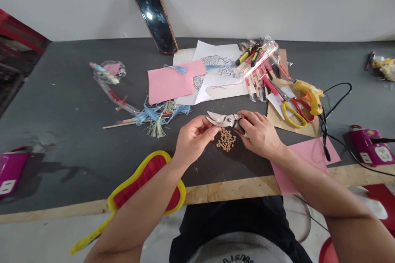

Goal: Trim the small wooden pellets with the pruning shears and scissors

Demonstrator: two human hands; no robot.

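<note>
My right hand (pixel 259 133) is wrapped round the handles of a pair of pruning shears (pixel 227 120), whose blades point left and stand apart. Close to the blades, my left hand (pixel 194 137) is pinched, thumb against fingers; what it holds is mostly hidden, though a tiny pale bit shows at the blade. Below the shears, a small pile of short cut wooden pieces (pixel 226 139) lies on the dark tabletop (pixel 77 102). Under my left forearm rests a red, yellow-edged padded shape (pixel 138 178), partly covered by the arm.
Pink paper (pixel 169 84), a dragon drawing (pixel 216 65) and blue tassels (pixel 149 114) lie beyond my hands. To the right are packaged sticks (pixel 257 78), pliers (pixel 249 54), scissors (pixel 293 111) and a corded yellow glue gun (pixel 310 94). A phone (pixel 156 20) leans against the wall.
</note>
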